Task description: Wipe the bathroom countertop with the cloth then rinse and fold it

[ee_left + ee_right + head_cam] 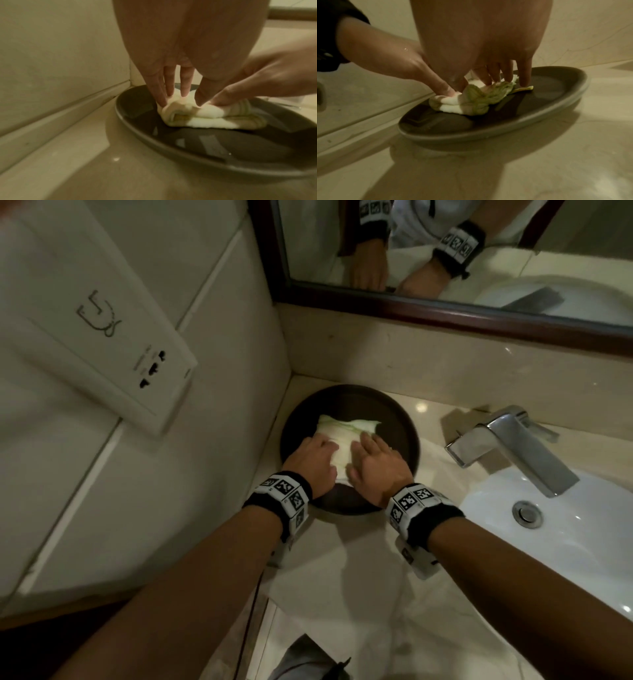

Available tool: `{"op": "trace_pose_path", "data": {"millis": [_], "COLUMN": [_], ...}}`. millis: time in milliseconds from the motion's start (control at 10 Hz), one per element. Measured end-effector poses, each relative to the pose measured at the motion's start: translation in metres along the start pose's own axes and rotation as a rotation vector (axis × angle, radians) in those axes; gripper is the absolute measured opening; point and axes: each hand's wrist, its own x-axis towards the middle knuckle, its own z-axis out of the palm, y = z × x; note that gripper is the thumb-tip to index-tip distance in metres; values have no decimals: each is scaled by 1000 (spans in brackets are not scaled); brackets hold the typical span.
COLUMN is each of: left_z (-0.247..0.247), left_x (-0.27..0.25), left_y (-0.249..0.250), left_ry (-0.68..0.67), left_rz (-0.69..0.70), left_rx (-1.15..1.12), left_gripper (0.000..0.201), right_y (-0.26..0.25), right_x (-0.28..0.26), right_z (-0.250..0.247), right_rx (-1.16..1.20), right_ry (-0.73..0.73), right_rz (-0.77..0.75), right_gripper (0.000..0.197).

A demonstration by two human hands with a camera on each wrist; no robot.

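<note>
A folded white and pale green cloth [342, 433] lies in a dark round tray [407, 422] in the corner of the countertop [359, 577]. My left hand [313, 457] presses its left side with straight fingers [186, 86]. My right hand [373, 460] lies flat on the right side, fingers [524, 75] pointing down onto it. In the left wrist view the cloth [202, 119] shows as a thick stack of layers, with my right hand [257, 83] touching its far side. The right wrist view shows the cloth [476, 100] bunched at one edge and my left hand [393, 59] beside it on the tray [556, 105].
A chrome faucet [507, 446] and a white sink basin [565, 525] stand to the right of the tray. A framed mirror [445, 251] hangs behind the counter. The tiled wall on the left carries a socket plate [102, 337] and meets the tray's left edge.
</note>
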Motion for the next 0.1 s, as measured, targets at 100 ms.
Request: {"op": "trace_pose_path", "data": {"millis": [100], "left_z": [-9], "left_x": [-8], "left_y": [6], "left_ry": [77], "left_rz": [-25], "left_rx": [-82], "left_gripper": [44], "right_y": [3], "right_x": [-14], "right_z": [-10], "right_rx": [39], "right_ry": [66], "right_rz": [19], "right_gripper": [46]}}
